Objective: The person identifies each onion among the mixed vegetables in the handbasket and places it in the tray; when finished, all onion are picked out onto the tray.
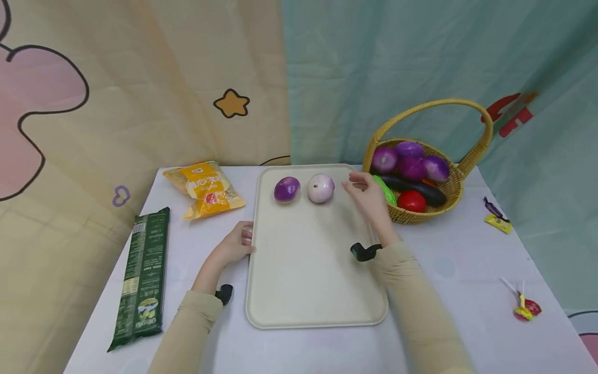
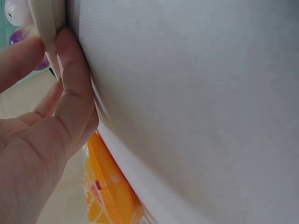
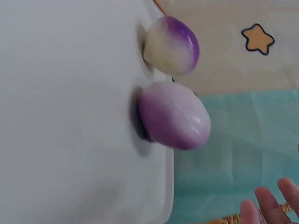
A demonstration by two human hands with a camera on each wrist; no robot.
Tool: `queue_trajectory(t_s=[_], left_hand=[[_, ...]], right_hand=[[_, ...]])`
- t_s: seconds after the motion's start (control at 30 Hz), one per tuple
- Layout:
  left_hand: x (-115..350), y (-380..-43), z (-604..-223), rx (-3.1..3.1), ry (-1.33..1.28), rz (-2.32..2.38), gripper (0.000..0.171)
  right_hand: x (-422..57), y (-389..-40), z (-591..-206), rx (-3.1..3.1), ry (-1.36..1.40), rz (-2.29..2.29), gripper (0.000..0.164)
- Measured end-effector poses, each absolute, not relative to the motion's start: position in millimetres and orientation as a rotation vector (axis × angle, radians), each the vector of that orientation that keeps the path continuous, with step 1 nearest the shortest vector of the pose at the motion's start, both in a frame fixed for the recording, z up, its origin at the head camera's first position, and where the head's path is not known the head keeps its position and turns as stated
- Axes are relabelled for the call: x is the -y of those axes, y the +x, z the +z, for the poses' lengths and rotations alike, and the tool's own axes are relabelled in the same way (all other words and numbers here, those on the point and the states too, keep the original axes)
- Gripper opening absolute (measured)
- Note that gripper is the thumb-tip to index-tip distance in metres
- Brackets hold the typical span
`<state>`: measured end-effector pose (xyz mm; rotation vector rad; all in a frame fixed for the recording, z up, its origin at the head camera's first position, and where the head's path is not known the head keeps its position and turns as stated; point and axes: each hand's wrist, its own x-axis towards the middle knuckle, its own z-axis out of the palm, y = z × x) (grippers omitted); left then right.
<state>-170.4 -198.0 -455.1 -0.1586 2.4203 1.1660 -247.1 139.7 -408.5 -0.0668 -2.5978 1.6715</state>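
Note:
A cream tray point(image 1: 317, 270) lies on the table. My left hand point(image 1: 235, 243) is at its left edge; in the left wrist view, thumb and index finger pinch the tray rim point(image 2: 45, 21). Near the tray's far edge sit a purple-and-white turnip-like vegetable point(image 1: 287, 190) and, to its right, a pale purple onion point(image 1: 321, 188). My right hand point(image 1: 369, 200) hovers over the tray's right side, between the onion and the wicker basket point(image 1: 406, 215), its fingers loosely bent and holding nothing. In the right wrist view, its fingertips point(image 3: 267, 205) are apart from the onion point(image 3: 175, 115).
Inside the basket are several purple onions point(image 1: 384, 160), an eggplant point(image 1: 431, 193), a tomato point(image 1: 411, 201) and a green vegetable point(image 1: 385, 190). A yellow snack bag point(image 1: 207, 189) and a green spaghetti packet point(image 1: 142, 278) lie left. Wrapped candies point(image 1: 498, 223) and lollipops point(image 1: 524, 310) lie right.

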Motion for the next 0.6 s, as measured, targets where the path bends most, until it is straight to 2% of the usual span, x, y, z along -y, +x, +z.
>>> queue_trajectory(t_s=[0.07,0.17,0.4,0.6], left_hand=[[196.9,-170.3,-454.7,-2.426,-0.146,1.163,0.067],[196.9,-169.6,-454.2,-2.429,-0.143,1.168,0.067],[197.7,-169.6,-456.4,-2.426,-0.154,1.177,0.067],[197.5,-169.5,-457.8,-2.431,-0.150,1.177,0.064]], right_hand=[[-157.8,-245.1,-401.7,2.525,-0.105,1.630,0.043],[-184.5,-247.3,-395.7,2.421,-0.215,1.545,0.045],[-234.3,-261.2,-396.9,2.325,-0.537,1.485,0.068],[-250.1,-274.4,-413.7,2.361,-0.723,1.518,0.085]])
